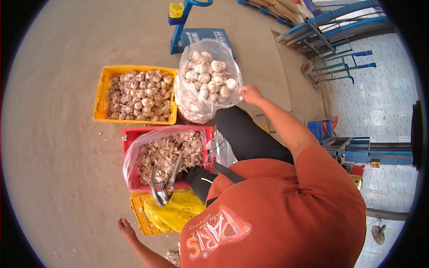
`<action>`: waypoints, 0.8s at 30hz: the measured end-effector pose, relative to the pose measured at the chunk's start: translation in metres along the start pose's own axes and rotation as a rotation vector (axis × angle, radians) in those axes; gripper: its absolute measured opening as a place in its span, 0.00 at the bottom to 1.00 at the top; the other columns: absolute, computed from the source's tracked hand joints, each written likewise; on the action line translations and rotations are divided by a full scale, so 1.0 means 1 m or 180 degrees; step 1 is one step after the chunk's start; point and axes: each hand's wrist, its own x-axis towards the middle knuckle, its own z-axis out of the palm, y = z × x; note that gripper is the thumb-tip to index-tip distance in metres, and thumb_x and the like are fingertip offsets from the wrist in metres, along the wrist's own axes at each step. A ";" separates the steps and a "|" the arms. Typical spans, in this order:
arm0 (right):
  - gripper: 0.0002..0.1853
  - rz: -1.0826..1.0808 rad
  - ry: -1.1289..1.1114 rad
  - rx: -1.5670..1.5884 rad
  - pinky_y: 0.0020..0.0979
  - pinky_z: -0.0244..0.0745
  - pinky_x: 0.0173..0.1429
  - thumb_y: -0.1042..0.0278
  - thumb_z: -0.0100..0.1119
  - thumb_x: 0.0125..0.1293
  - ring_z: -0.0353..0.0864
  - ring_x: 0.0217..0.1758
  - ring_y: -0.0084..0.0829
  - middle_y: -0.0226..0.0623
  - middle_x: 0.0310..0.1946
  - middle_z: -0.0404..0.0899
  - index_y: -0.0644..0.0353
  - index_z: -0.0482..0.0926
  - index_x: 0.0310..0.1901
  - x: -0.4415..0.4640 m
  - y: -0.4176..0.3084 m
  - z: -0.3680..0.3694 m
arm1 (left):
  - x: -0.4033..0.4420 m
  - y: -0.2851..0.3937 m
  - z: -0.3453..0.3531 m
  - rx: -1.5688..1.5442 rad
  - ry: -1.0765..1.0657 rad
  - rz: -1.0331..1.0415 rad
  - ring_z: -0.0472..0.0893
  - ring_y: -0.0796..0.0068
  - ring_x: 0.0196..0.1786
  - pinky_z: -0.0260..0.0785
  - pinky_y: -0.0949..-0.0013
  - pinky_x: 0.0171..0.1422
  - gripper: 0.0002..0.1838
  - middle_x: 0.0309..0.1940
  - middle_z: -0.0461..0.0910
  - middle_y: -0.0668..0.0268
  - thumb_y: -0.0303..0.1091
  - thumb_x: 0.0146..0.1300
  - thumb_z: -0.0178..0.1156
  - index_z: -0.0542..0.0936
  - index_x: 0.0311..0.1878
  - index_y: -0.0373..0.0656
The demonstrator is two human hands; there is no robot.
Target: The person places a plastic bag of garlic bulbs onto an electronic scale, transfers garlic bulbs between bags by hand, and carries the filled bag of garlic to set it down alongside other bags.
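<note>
My right hand (251, 95) is closed on the rim of a clear plastic bag (196, 111), which stands upright and is filled with white garlic bulbs (208, 78). My left hand (127, 228) hangs over the floor with its fingers apart and nothing visible in it. Close to it, a yellow mesh sack (174, 212) lies on a yellow crate (138, 210). A grey metal cutter with two long arms (164, 190) stands at the edge of a red crate (130, 134). That crate has a plastic liner and holds garlic skins and stem scraps (165, 149).
Unpeeled garlic bulbs (140, 96) fill a yellow crate (100, 96) beside the bag. Behind the bag is a blue platform scale (203, 35) with a small yellow box (176, 10) on its post. Blue metal frames (330, 31) and a hand truck (342, 67) stand along the right.
</note>
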 end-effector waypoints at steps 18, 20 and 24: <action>0.52 -0.0816 0.0247 0.0633 0.38 0.65 0.60 0.37 0.63 0.50 0.69 0.57 0.45 0.55 0.57 0.65 0.70 0.55 0.65 0.084 0.017 -0.084 | -0.157 0.467 0.380 -0.1540 -0.1026 0.0341 0.72 0.61 0.52 0.66 0.63 0.55 0.49 0.57 0.64 0.46 0.45 0.60 0.62 0.41 0.70 0.35; 0.54 -0.1308 0.0293 0.0644 0.40 0.58 0.67 0.36 0.64 0.48 0.61 0.65 0.49 0.58 0.61 0.60 0.73 0.53 0.65 0.153 0.006 -0.089 | -0.152 0.480 0.409 -0.1393 -0.0641 0.0224 0.72 0.62 0.51 0.66 0.63 0.56 0.50 0.59 0.61 0.45 0.39 0.57 0.65 0.40 0.70 0.36; 0.31 -0.1990 -0.0862 0.0693 0.39 0.66 0.57 0.48 0.60 0.56 0.72 0.54 0.46 0.55 0.50 0.71 0.67 0.71 0.53 0.258 0.001 -0.061 | -0.142 0.467 0.438 -0.0989 0.0035 -0.0073 0.76 0.71 0.41 0.69 0.71 0.45 0.25 0.40 0.76 0.57 0.25 0.56 0.56 0.66 0.58 0.32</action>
